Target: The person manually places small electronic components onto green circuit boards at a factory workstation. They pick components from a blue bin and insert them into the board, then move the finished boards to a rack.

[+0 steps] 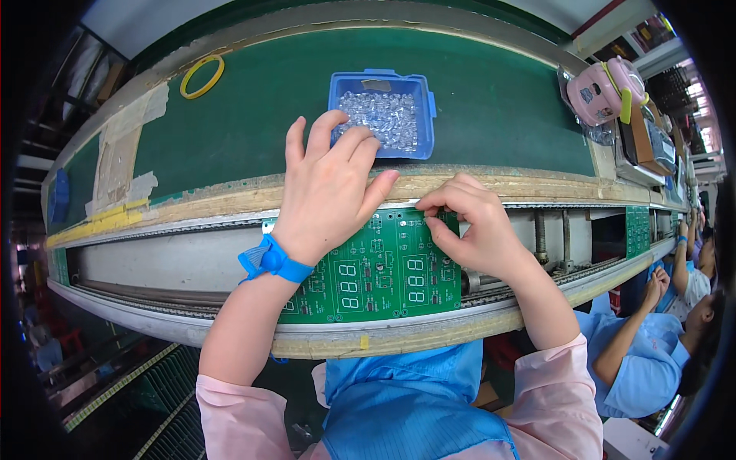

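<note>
A green circuit board (375, 284) with white digit outlines lies across the rails in front of me. My left hand (328, 184) is stretched over the board's far left part, fingers spread, with some fingertips over the near left edge of a blue plastic bin (426, 115). Small clear parts (387, 121) fill the bin. A blue wrist strap (274, 259) circles my left wrist. My right hand (477, 226) is at the board's far right corner, thumb and fingers pinched together. Whatever sits between those fingertips is too small to make out.
Behind the wooden ledge (429, 184) stretches a green work surface (491, 100). A yellow tape ring (202, 77) lies far left; a pink container (600, 92) stands far right. Another green board (636, 230) rests on the rails to the right, where a co-worker (640, 337) sits.
</note>
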`<act>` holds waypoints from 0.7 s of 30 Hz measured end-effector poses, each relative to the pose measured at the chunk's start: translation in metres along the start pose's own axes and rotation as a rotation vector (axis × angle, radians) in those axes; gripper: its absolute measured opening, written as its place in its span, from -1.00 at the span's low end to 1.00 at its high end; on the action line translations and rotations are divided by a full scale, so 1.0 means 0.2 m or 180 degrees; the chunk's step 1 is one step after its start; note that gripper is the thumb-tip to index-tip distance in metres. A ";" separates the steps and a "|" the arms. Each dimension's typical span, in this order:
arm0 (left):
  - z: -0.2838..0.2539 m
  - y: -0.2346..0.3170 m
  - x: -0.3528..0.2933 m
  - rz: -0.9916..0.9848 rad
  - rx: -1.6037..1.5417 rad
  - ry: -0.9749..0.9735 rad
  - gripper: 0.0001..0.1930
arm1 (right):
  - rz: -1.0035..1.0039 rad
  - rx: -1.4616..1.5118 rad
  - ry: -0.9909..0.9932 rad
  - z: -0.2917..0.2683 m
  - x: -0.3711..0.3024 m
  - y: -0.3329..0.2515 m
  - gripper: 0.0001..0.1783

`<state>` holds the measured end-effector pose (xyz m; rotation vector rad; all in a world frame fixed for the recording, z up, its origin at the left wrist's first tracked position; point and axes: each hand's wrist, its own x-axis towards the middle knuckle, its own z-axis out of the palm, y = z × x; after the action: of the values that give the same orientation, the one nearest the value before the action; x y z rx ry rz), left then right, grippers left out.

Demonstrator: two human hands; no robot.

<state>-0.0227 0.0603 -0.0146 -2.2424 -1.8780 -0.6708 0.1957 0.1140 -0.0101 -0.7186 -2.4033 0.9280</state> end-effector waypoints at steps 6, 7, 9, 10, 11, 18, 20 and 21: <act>0.02 0.00 -0.01 -0.0031 -0.0056 0.0057 -0.67 | -0.0149 -0.0197 0.0020 0.02 0.00 0.00 -0.72; 0.02 0.00 -0.01 -0.0041 -0.0071 0.0070 -0.66 | -0.0162 -0.0229 0.0008 0.02 0.00 0.01 -0.72; 0.03 0.00 -0.01 -0.0043 -0.0080 0.0076 -0.66 | -0.0192 -0.0287 -0.0002 0.02 0.00 0.00 -0.71; 0.03 0.00 -0.01 -0.0043 -0.0085 0.0078 -0.65 | -0.0197 -0.0301 -0.0006 0.02 0.01 0.00 -0.71; 0.03 0.01 -0.01 -0.0050 -0.0078 0.0070 -0.65 | -0.0201 -0.0312 -0.0003 0.02 0.01 0.00 -0.71; 0.02 0.00 -0.01 -0.0034 -0.0064 0.0085 -0.67 | -0.0300 -0.0524 0.0027 0.03 0.01 -0.03 -0.70; 0.02 0.00 0.00 -0.0029 -0.0091 0.0114 -0.68 | -0.0373 -0.0708 0.0024 0.03 0.00 -0.03 -0.70; 0.02 0.00 0.00 -0.0029 -0.0111 0.0117 -0.69 | -0.0405 -0.0801 0.0025 0.03 0.00 -0.03 -0.70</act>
<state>-0.0214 0.0616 -0.0177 -2.2278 -1.8749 -0.7464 0.1894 0.1071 -0.0092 -0.6458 -2.5527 0.5776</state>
